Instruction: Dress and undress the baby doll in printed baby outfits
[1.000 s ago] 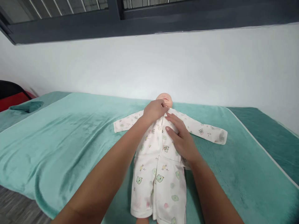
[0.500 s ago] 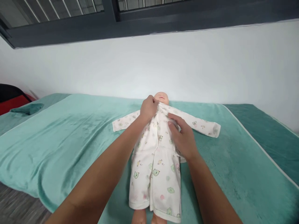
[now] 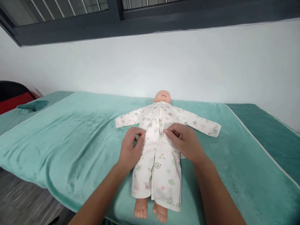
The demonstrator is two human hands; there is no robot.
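A baby doll lies on its back, head toward the wall and bare feet toward me. It wears a white long-sleeved baby shirt and white pants, both printed with small animals. The sleeves spread out to both sides, and a front seam runs down the middle. My left hand is closed in a pinch at the left side of the shirt, near the waist. Beside the front seam, my right hand pinches the shirt with thumb and forefinger. The cloth between the fingertips is mostly hidden.
A green plush blanket covers the surface under the doll. White wall rises behind it, below a dark window frame. At the far left are a red and black object and a small green cloth piece.
My left hand has come down from the collar to the shirt's waist. My right hand stays near the front, its fingers drawn together. The collar and the doll's feet now show.
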